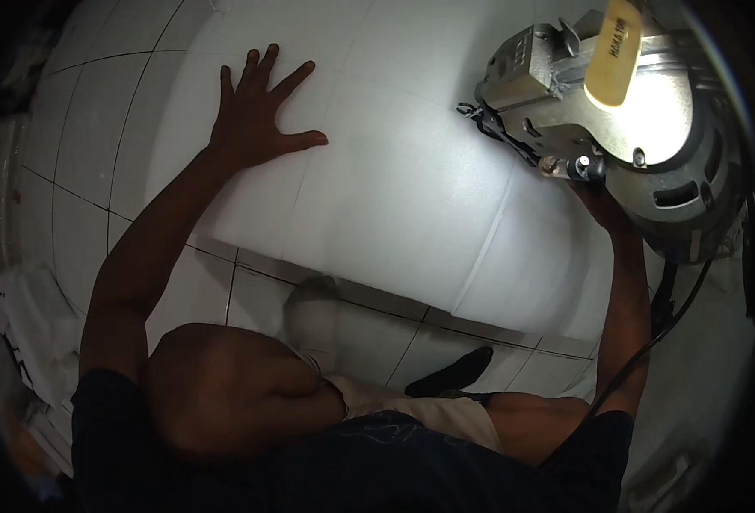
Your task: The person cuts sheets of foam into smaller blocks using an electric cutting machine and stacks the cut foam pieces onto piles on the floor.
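Observation:
My left hand [257, 120] lies flat on a white foam-like sheet [377, 197], fingers spread and thumb out. At the upper right, my right hand [598, 195] reaches in beneath a bulky silver electric cutting machine [557, 111] and appears to grip it. The machine's body hides most of those fingers. A yellow label strip [614, 56] with dark lettering sits on top, and a bright patch of light shines on the casing. On the sheet, a straight line or edge [484, 248] runs from near the machine toward my knees.
A black cord [681, 312] runs from the machine across my right forearm. White floor tiles [86, 137] show left of and below the sheet. Stacked white pieces [31, 316] lie at the far left. My bent knee [215, 376] and a dark-covered foot [450, 374] are close to the sheet's near edge.

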The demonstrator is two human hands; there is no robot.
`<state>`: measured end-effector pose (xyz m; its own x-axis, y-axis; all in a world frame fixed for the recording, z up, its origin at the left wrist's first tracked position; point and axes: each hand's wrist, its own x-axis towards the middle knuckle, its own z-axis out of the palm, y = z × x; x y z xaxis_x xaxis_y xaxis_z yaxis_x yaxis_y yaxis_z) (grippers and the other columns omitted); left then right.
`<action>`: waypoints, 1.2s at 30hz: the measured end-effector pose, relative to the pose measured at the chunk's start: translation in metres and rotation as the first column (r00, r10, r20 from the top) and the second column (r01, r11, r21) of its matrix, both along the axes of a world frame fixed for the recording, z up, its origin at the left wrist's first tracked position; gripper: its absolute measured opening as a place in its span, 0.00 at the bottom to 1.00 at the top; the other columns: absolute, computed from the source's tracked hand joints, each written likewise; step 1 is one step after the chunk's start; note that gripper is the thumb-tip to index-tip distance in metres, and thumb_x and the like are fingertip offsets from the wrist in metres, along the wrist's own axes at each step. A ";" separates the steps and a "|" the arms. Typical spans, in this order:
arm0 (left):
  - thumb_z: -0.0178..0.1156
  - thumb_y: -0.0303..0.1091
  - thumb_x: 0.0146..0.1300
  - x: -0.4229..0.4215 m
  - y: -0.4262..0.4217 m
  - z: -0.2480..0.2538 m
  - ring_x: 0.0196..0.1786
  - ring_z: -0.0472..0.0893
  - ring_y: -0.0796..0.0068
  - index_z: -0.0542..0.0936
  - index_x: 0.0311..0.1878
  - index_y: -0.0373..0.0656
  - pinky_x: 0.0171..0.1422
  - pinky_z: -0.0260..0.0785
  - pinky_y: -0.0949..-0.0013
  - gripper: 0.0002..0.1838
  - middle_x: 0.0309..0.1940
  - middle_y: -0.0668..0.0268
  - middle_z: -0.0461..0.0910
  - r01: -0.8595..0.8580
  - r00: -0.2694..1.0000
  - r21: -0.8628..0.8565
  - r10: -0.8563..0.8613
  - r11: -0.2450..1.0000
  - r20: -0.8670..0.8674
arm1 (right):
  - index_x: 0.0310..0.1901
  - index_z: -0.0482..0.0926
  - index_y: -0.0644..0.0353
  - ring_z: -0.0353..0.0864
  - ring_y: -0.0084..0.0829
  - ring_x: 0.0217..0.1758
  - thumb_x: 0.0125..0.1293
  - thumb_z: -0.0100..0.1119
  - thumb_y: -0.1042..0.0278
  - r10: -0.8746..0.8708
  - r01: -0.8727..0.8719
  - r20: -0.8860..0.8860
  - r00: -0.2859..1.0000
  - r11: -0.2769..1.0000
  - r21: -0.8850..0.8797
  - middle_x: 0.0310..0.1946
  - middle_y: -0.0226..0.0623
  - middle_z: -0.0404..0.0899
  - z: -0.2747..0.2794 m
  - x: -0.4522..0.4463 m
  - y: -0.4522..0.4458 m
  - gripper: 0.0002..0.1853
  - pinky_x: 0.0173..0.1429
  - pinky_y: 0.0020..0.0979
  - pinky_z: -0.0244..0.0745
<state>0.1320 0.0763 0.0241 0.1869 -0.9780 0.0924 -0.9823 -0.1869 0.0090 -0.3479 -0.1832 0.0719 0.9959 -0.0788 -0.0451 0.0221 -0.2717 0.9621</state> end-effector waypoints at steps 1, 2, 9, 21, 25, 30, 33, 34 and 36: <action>0.65 0.72 0.44 -0.002 0.000 0.000 0.79 0.42 0.49 0.55 0.75 0.69 0.77 0.30 0.36 0.55 0.77 0.54 0.43 -0.006 1.000 0.004 0.006 1.000 0.008 | 0.74 0.48 0.52 0.54 0.36 0.75 0.77 0.31 0.47 -0.048 0.016 -0.127 0.991 0.970 -0.244 0.72 0.41 0.52 -0.003 -0.002 -0.002 0.30 0.74 0.44 0.60; 0.65 0.73 0.43 -0.002 0.000 0.000 0.79 0.42 0.48 0.55 0.75 0.69 0.77 0.30 0.36 0.55 0.77 0.54 0.43 -0.013 1.000 0.005 0.013 1.000 0.013 | 0.74 0.48 0.52 0.54 0.36 0.75 0.77 0.31 0.47 -0.045 0.013 -0.130 0.991 0.971 -0.240 0.72 0.41 0.52 -0.005 -0.003 -0.003 0.30 0.74 0.44 0.60; 0.66 0.73 0.43 -0.006 -0.002 -0.009 0.78 0.42 0.47 0.55 0.75 0.67 0.76 0.31 0.33 0.56 0.77 0.54 0.45 0.003 1.000 -0.026 -0.002 1.000 0.022 | 0.73 0.48 0.53 0.57 0.35 0.73 0.78 0.31 0.47 -0.303 0.333 -0.142 0.943 0.890 0.311 0.71 0.41 0.53 -0.045 -0.040 -0.019 0.29 0.73 0.46 0.62; 0.66 0.73 0.42 -0.021 -0.008 -0.015 0.78 0.43 0.44 0.56 0.75 0.66 0.75 0.32 0.31 0.56 0.76 0.54 0.45 0.034 0.999 -0.088 -0.035 0.996 -0.001 | 0.72 0.56 0.48 0.68 0.44 0.62 0.69 0.45 0.57 -0.091 0.097 -0.129 0.988 0.994 0.046 0.59 0.43 0.65 -0.023 -0.018 0.001 0.30 0.66 0.57 0.64; 0.66 0.73 0.42 -0.031 -0.011 -0.014 0.77 0.44 0.44 0.56 0.75 0.66 0.75 0.33 0.31 0.56 0.76 0.54 0.46 0.070 0.998 -0.121 -0.070 0.990 0.006 | 0.72 0.56 0.47 0.69 0.42 0.61 0.69 0.45 0.59 -0.132 0.081 -0.362 0.923 0.985 -0.151 0.58 0.41 0.66 -0.018 -0.018 0.007 0.29 0.65 0.55 0.65; 0.66 0.73 0.42 -0.035 -0.015 -0.014 0.77 0.45 0.44 0.56 0.75 0.66 0.75 0.33 0.32 0.56 0.76 0.54 0.47 0.089 0.996 -0.137 -0.090 0.987 -0.001 | 0.69 0.60 0.46 0.71 0.37 0.57 0.69 0.46 0.61 -0.110 0.121 -0.112 0.988 0.988 0.099 0.54 0.38 0.69 -0.021 -0.020 0.003 0.26 0.62 0.51 0.67; 0.66 0.73 0.42 -0.034 -0.015 -0.010 0.77 0.46 0.44 0.56 0.75 0.65 0.75 0.36 0.31 0.56 0.75 0.53 0.48 0.085 0.996 -0.145 -0.082 0.986 0.028 | 0.71 0.58 0.45 0.72 0.34 0.56 0.70 0.46 0.62 -0.111 0.117 -0.137 0.984 0.992 0.036 0.52 0.36 0.71 -0.020 -0.018 0.003 0.28 0.64 0.49 0.66; 0.66 0.73 0.42 -0.035 -0.016 -0.008 0.77 0.46 0.44 0.56 0.75 0.65 0.75 0.36 0.31 0.56 0.75 0.53 0.48 0.074 0.997 -0.140 -0.070 0.987 0.034 | 0.71 0.57 0.45 0.73 0.33 0.55 0.70 0.46 0.63 -0.073 0.078 -0.058 0.996 0.992 0.102 0.51 0.35 0.71 -0.022 -0.017 0.003 0.28 0.65 0.48 0.66; 0.65 0.74 0.42 -0.040 -0.018 -0.005 0.77 0.47 0.44 0.57 0.74 0.65 0.75 0.36 0.31 0.56 0.75 0.53 0.48 0.068 0.998 -0.101 -0.067 0.993 0.020 | 0.71 0.57 0.44 0.74 0.33 0.54 0.70 0.45 0.64 -0.064 0.062 -0.208 0.976 0.998 -0.015 0.50 0.34 0.72 -0.019 -0.014 0.005 0.28 0.65 0.48 0.66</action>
